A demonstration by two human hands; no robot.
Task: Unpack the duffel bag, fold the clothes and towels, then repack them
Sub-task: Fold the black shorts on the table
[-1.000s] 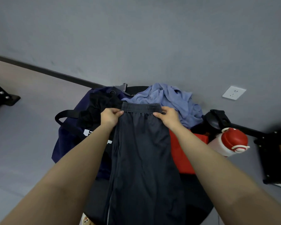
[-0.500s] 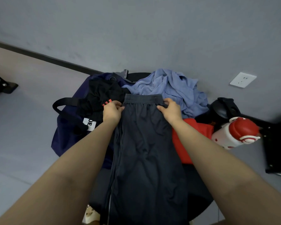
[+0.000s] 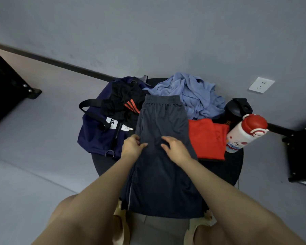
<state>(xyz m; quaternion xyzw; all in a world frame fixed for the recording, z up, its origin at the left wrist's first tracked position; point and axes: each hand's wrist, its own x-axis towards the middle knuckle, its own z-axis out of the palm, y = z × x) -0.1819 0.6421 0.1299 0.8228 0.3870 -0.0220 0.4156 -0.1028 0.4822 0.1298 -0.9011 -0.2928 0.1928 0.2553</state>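
You're mid-fold: both hands, left (image 3: 132,147) and right (image 3: 177,149), rest flat on the shorts (image 3: 162,131); the towel (image 3: 194,92) and repacking the bag (image 3: 95,137) wait.

Both hands (image 3: 132,147) left the waistband for the shorts' (image 3: 163,138) middle.

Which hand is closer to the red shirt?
The right hand. It rests on the dark shorts just beside the folded red shirt. The left hand is at the shorts' other edge, next to the navy duffel bag.

Bottle (image 3: 244,133) and bag (image 3: 95,137) flanking shorts (image 3: 162,138).
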